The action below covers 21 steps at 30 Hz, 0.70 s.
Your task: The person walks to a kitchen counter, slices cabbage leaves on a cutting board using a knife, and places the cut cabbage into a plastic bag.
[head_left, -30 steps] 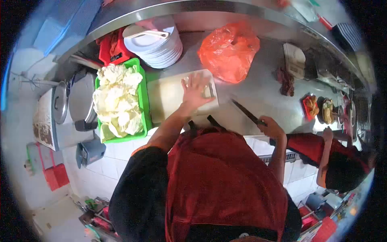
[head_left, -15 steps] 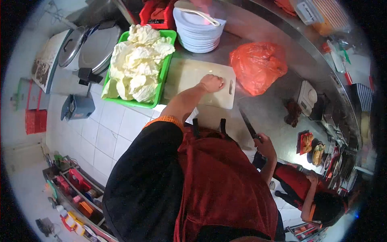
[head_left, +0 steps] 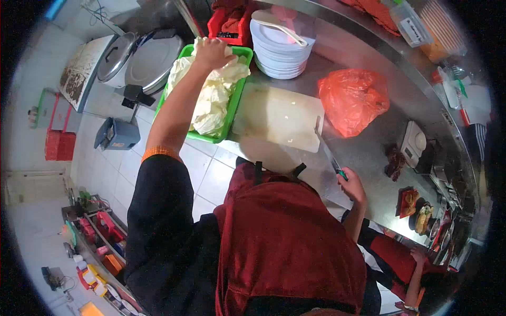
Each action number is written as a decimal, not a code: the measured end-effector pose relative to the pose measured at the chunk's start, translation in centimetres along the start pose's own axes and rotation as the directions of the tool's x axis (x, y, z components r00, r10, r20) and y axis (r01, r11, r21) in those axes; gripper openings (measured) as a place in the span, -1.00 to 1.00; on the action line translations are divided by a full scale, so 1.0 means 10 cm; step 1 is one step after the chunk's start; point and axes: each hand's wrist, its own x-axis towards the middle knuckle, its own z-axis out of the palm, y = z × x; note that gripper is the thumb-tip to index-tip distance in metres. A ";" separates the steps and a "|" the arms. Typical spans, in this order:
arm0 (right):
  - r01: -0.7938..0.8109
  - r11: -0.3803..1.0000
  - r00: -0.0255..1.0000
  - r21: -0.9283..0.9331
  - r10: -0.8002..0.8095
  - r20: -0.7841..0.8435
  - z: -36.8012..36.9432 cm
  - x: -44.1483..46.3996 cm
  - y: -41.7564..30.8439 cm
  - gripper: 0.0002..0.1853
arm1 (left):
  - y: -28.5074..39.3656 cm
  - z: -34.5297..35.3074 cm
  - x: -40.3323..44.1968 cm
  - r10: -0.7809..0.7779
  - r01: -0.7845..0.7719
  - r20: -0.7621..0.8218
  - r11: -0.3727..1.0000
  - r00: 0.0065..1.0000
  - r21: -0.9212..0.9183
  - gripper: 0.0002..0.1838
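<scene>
My left hand reaches to the far end of a green basket and lies on the pale cabbage leaves heaped in it; its fingertips are hard to make out among the leaves. My right hand is closed around the handle of a knife, whose blade points away from me, its tip by the right edge of the cutting board. A few small white bits lie on the board. Beyond the board's right corner sits an orange plastic bag.
A stack of white plates with a spoon on it stands behind the board, next to a red bin. Large pots are at the left. On the right are a white scale, plated food and a co-worker's arm.
My left hand has moved left from the cutting board to the cabbage leaves. My right hand still holds the knife near the board's right side. The view has shifted.
</scene>
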 end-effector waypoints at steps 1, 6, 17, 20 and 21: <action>0.008 1.000 1.000 0.011 -0.008 -0.008 0.01 0.04 -0.04 -0.80 | -0.02 0.00 -0.07 0.006 -0.006 -0.010 1.000 1.000 0.011 -0.27; 0.118 0.993 0.985 -0.029 -0.121 -0.124 0.02 0.19 -0.04 -0.78 | 0.08 -0.20 -0.49 -0.060 0.049 0.306 0.998 0.950 0.045 -0.11; 0.117 0.984 0.990 0.138 -0.104 -0.099 0.15 0.14 -0.17 -0.77 | -0.44 -0.29 -0.97 -0.539 0.196 -0.582 0.813 0.609 -0.548 -0.76; 0.141 0.987 0.983 0.074 -0.131 -0.127 0.22 0.19 -0.18 -0.77 | 0.27 -0.65 -1.01 -0.865 -0.077 -0.182 0.165 0.468 -0.983 -0.74; 0.151 0.986 0.982 0.065 -0.142 -0.126 0.19 0.20 -0.27 -0.76 | 0.54 -0.66 -0.94 -0.857 -0.135 -0.042 -0.032 0.514 -0.990 -0.75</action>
